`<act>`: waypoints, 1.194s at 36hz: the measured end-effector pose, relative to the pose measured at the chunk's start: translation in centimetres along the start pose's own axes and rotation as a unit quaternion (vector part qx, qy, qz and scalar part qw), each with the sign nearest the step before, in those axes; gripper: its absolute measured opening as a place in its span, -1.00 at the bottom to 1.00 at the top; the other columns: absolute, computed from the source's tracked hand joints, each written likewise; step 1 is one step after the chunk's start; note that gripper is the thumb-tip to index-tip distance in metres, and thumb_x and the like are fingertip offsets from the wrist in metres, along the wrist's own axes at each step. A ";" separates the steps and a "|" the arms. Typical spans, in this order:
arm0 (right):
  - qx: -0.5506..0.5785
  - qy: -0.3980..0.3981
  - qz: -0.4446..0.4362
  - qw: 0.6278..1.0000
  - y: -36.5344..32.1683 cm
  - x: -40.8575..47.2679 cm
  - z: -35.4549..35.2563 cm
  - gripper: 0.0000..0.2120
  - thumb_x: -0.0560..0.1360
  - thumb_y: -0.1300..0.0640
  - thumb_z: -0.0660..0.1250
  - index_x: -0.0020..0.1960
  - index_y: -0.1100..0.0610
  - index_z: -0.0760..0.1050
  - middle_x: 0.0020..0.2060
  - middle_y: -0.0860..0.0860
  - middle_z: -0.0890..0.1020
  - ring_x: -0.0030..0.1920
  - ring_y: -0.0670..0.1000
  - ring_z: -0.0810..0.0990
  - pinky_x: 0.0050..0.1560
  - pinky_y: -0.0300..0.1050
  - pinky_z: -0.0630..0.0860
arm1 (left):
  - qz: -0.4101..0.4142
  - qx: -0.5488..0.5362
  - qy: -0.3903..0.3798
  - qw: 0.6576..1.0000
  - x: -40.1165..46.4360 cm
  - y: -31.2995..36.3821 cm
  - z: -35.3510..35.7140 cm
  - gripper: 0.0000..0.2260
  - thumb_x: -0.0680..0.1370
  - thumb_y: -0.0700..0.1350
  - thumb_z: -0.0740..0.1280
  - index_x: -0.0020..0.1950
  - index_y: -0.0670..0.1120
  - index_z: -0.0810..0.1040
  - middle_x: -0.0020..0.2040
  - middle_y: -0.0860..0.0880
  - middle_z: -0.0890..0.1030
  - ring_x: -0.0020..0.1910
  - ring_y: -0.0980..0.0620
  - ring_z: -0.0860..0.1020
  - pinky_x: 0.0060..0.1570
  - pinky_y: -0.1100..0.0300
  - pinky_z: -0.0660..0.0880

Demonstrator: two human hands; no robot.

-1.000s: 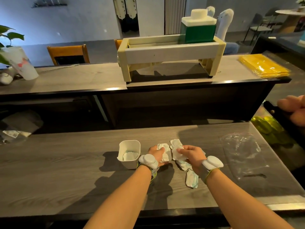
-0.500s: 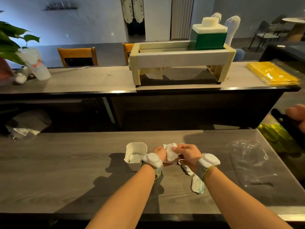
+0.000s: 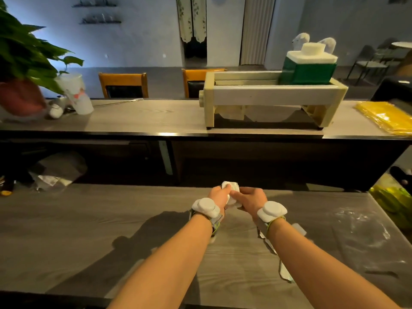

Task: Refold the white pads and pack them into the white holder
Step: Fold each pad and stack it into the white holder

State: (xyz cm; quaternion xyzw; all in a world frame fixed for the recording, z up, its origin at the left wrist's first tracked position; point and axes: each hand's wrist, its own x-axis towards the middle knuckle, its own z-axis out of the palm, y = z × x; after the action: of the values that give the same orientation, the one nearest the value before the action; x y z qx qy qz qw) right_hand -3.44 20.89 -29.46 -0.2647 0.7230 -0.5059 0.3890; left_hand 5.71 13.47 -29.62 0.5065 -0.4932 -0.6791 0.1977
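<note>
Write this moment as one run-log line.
step: refolding | left hand: grips white pad | right hand: grips same pad | holder: not in view | more pads: on table

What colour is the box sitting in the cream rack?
Green with a white lid, clearest in the head view.

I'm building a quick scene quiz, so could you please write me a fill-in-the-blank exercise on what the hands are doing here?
1. Both hands hold one white ____ between them.
2. The left hand and right hand are raised above the grey ____.
3. A green box sits in the cream ____ on the far counter.
4. Each wrist wears a white ____.

Missing: pad; table; rack; sensor
</note>
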 end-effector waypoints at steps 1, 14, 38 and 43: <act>0.006 -0.001 -0.002 1.000 -0.3 0.1 0.6 -0.90 0.41 0.08 0.48 -0.22 -0.08 0.59 -0.34 -0.08 0.71 -0.20 -0.03 0.71 -0.19 -0.19 0.66 | 0.002 -0.004 0.009 1.000 0.2 0.2 -0.4 -0.72 0.56 -0.02 0.25 0.20 -0.12 0.53 -0.13 -0.06 0.63 -0.09 -0.09 0.63 -0.17 0.11 0.57; -0.188 -0.050 0.077 0.978 -0.4 0.8 7.7 -0.89 0.38 0.18 0.51 -0.22 0.14 0.58 -0.24 0.07 0.67 -0.27 -0.04 0.64 -0.30 -0.20 0.58 | 0.039 0.279 0.041 0.958 2.9 -1.4 -10.9 -0.84 0.55 -0.08 0.26 -0.13 -0.13 0.57 -0.10 -0.20 0.62 -0.09 -0.16 0.61 -0.01 -0.05 0.59; -0.392 -0.131 0.120 0.902 0.4 2.1 12.8 -0.49 0.43 0.18 0.45 0.32 0.29 0.42 0.28 0.24 0.50 0.28 0.22 0.50 0.06 -0.06 0.46 | 0.003 0.332 -0.030 0.943 3.2 -5.1 -14.4 -0.82 0.49 -0.17 0.26 -0.03 -0.19 0.62 -0.03 -0.21 0.68 -0.03 -0.20 0.65 0.03 0.02 0.60; -0.424 -0.108 0.085 0.895 -0.5 0.8 12.2 -0.70 0.55 0.15 0.22 0.24 0.22 0.50 0.03 0.06 0.52 0.17 0.13 0.57 -0.04 -0.15 0.43 | 0.000 0.345 -0.031 0.938 3.4 -4.9 -14.3 -0.82 0.47 -0.18 0.25 -0.06 -0.18 0.63 -0.08 -0.21 0.68 -0.06 -0.20 0.65 -0.02 0.01 0.60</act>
State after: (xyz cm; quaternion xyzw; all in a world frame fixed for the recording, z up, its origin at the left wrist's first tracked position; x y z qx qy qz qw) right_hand 6.24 13.69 -31.49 -0.3956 0.8420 -0.0843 0.3570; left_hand 18.06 6.34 -35.55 0.5219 -0.7034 -0.4825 -0.0048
